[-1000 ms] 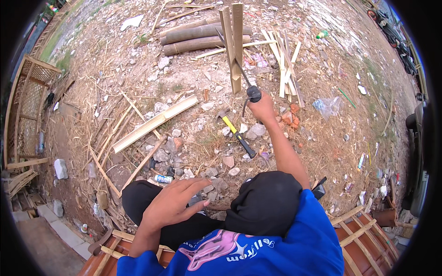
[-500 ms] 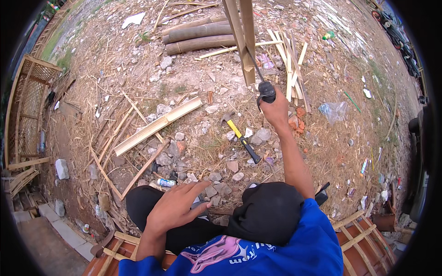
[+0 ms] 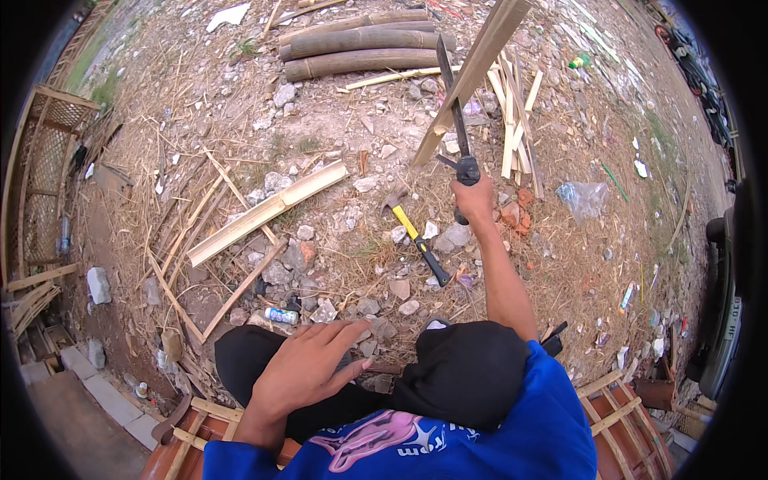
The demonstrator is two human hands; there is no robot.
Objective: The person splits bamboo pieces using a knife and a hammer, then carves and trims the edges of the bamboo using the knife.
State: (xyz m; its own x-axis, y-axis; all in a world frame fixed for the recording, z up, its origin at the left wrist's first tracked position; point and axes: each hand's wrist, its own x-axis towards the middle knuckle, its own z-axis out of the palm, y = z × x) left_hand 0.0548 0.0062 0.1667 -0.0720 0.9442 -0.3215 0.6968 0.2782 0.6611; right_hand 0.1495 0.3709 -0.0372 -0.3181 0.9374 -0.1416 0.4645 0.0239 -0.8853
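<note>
My right hand (image 3: 475, 198) is wrapped round the black handle of a machete (image 3: 458, 108), whose dark blade points away from me. The blade lies against or across a split bamboo piece (image 3: 483, 70); whether it is stuck in the bamboo I cannot tell. That piece leans, its lower end near the ground left of the machete's handle and its upper end at the far right, with nobody's hand on it in view. Over my left knee, my left hand (image 3: 308, 368) hovers with fingers stretched out, holding nothing. A claw hammer (image 3: 415, 237) with a yellow and black handle lies between my hands.
Bamboo poles (image 3: 360, 62) lie at the far side, with pale strips (image 3: 516, 120) to their right. Another split bamboo piece (image 3: 268, 212) rests on rubble to the left. A small bottle (image 3: 281, 315) lies near my left knee. A clear plastic bag (image 3: 582, 197) sits at the right.
The split bamboo has gone from nearly upright to leaning right. My right hand and the machete have come slightly nearer, the blade now pointing more straight ahead. My left hand has hardly moved.
</note>
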